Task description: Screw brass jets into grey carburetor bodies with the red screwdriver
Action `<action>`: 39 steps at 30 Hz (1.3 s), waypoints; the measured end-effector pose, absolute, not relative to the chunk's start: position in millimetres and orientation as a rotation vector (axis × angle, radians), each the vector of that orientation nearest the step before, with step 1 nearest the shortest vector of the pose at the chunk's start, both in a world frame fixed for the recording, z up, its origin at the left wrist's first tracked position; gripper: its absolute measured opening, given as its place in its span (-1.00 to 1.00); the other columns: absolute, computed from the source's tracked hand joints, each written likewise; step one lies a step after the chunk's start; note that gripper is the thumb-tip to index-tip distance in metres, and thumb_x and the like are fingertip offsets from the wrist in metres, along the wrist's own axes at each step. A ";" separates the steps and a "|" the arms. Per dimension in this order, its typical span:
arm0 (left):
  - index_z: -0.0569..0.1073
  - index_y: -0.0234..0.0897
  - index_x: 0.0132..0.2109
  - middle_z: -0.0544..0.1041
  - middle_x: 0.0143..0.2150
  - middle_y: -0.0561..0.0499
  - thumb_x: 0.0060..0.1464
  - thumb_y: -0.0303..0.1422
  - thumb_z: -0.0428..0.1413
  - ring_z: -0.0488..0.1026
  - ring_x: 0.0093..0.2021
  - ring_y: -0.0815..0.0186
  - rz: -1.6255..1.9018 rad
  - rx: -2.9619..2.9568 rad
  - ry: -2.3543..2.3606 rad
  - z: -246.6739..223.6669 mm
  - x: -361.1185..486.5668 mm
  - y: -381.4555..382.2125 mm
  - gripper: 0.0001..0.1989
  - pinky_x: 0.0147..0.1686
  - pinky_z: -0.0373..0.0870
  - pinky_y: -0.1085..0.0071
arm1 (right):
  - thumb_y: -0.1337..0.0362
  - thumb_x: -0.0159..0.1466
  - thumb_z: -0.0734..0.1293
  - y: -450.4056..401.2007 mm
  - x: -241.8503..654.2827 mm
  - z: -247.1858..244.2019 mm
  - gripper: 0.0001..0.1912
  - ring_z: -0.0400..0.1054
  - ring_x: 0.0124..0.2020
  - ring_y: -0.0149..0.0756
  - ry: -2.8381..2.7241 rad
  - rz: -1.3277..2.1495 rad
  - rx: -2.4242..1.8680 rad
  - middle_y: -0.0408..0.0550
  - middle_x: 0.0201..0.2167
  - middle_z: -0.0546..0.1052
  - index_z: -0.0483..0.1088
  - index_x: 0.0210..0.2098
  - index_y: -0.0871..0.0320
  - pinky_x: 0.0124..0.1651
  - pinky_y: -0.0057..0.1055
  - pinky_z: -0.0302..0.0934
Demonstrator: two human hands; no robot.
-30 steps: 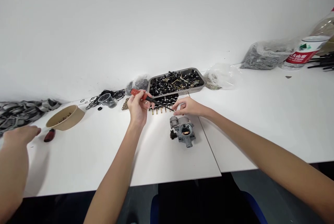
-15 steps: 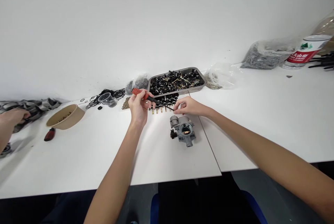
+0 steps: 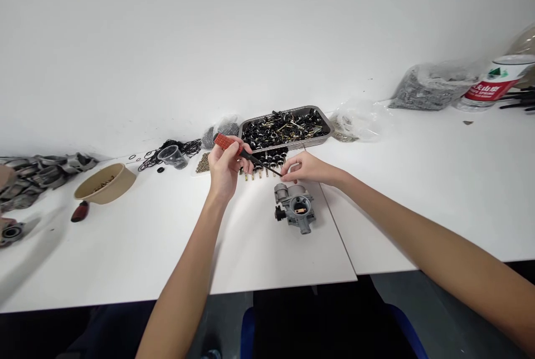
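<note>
A screwdriver (image 3: pixel 228 143) with a red handle and dark shaft is held in my left hand (image 3: pixel 223 169), its tip pointing right and down. My right hand (image 3: pixel 303 168) pinches at the tip of the shaft; anything small between those fingertips is too tiny to make out. Just below my right hand, a grey metal carburetor (image 3: pixel 295 208) with a black fitting on its left side rests on the white table. Behind my hands, a row of black parts with brass ends (image 3: pixel 273 158) lies in front of a metal tray (image 3: pixel 326 137) heaped with similar parts.
At the left are a tan bowl (image 3: pixel 125 183) of small brass pieces, another red-handled tool (image 3: pixel 80 212), a clear cup (image 3: pixel 178 159), black rings (image 3: pixel 194 148) and grey castings (image 3: pixel 50 172). Plastic bags (image 3: pixel 426 88) and a cut bottle (image 3: pixel 491 88) stand at the right.
The other person's hand at the far left has drawn back towards the frame's edge. My hands stay together at the screwdriver tip, and the view has shifted slightly.
</note>
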State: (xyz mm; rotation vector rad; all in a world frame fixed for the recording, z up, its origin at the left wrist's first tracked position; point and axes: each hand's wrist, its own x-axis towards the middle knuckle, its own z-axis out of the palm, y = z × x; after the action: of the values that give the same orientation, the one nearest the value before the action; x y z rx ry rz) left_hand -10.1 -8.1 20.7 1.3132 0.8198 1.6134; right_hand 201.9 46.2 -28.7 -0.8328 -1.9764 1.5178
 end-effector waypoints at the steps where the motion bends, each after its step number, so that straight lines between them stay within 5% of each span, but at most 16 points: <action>1: 0.34 -0.28 -0.27 0.48 -0.42 0.01 0.05 -0.31 0.14 0.27 -0.70 0.43 1.618 1.313 0.812 21.2 -10.3 -8.4 -0.84 -0.67 0.33 0.39 | 0.16 0.02 0.51 45.6 201.4 -28.5 -0.73 0.33 -0.48 -0.42 -1.959 1.536 -0.833 -0.04 -0.35 0.52 0.53 -0.38 0.24 -0.40 -0.45 0.19; 10: 0.38 -0.31 -0.31 0.48 -0.46 -0.01 0.02 -0.32 0.16 0.24 -0.74 0.43 1.678 1.236 0.808 23.1 -19.1 -5.2 -0.85 -0.71 0.28 0.40 | 0.16 0.13 0.47 45.9 208.5 -15.1 -0.64 0.38 -0.30 -0.34 -1.999 1.582 -0.806 0.00 -0.23 0.52 0.47 -0.13 0.20 -0.32 -0.44 0.25; 15: 0.40 -0.30 -0.36 0.48 -0.48 0.00 -0.05 -0.31 0.17 0.21 -0.74 0.46 1.744 1.195 0.842 30.2 -36.6 -3.2 -0.85 -0.71 0.27 0.42 | 0.16 0.08 0.52 50.5 228.1 3.9 -0.56 0.34 -0.03 -0.21 -2.168 1.532 -0.597 0.01 -0.04 0.45 0.40 -0.10 0.15 -0.04 -0.32 0.27; 19: 0.38 -0.30 -0.40 0.44 -0.51 0.01 -0.08 -0.33 0.13 0.19 -0.75 0.45 1.773 1.162 0.852 43.8 -57.6 -10.6 -0.88 -0.73 0.21 0.42 | 0.16 0.01 0.57 41.6 229.8 16.0 -0.30 0.06 0.28 -0.11 -2.561 1.521 -0.369 -0.07 0.22 0.27 0.34 0.11 -0.01 0.31 -0.20 -0.02; 22: 0.38 -0.28 -0.41 0.41 -0.54 0.02 -0.07 -0.35 0.09 0.19 -0.75 0.43 1.744 1.167 0.837 59.3 -67.1 -17.7 -0.91 -0.75 0.18 0.43 | 0.16 -0.02 0.59 29.2 224.0 19.8 -0.14 -0.16 0.38 -0.09 -2.709 1.519 -0.216 -0.18 0.35 0.07 0.24 0.23 -0.13 0.36 -0.23 -0.15; 25: 0.39 -0.28 -0.42 0.40 -0.57 0.01 -0.03 -0.35 0.07 0.17 -0.76 0.43 1.684 1.262 0.813 81.3 -60.0 -19.8 -0.91 -0.77 0.15 0.44 | 0.18 0.00 0.58 19.9 217.8 18.2 -0.15 -0.15 0.38 -0.08 -2.744 1.524 -0.141 -0.22 0.36 0.01 0.24 0.23 -0.17 0.34 -0.28 -0.08; 31: 0.39 -0.32 -0.43 0.38 -0.60 -0.02 -0.02 -0.40 0.00 0.16 -0.76 0.41 1.423 1.521 0.596 124.7 -7.2 -13.4 -0.88 -0.79 0.16 0.44 | 0.29 0.03 0.55 16.9 209.5 11.2 -0.43 0.17 0.18 -0.16 -2.764 1.440 -0.164 -0.10 0.18 0.21 0.42 0.02 -0.02 0.22 -0.34 0.10; 39: 0.40 -0.36 -0.41 0.39 -0.56 -0.05 0.00 -0.43 0.08 0.33 -0.70 0.33 1.068 1.607 0.534 113.3 39.0 -21.8 -0.92 -0.78 0.22 0.46 | 0.30 0.02 0.55 16.3 209.8 11.8 -0.43 0.24 0.05 -0.25 -2.740 1.472 -0.207 -0.14 0.11 0.20 0.42 0.02 -0.05 0.11 -0.41 0.20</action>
State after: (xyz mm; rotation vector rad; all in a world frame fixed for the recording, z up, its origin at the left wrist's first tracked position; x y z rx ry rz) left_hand 39.0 -21.8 113.3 1.6070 0.5341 1.0685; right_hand 209.8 16.3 11.8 -0.2065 -2.7401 1.4719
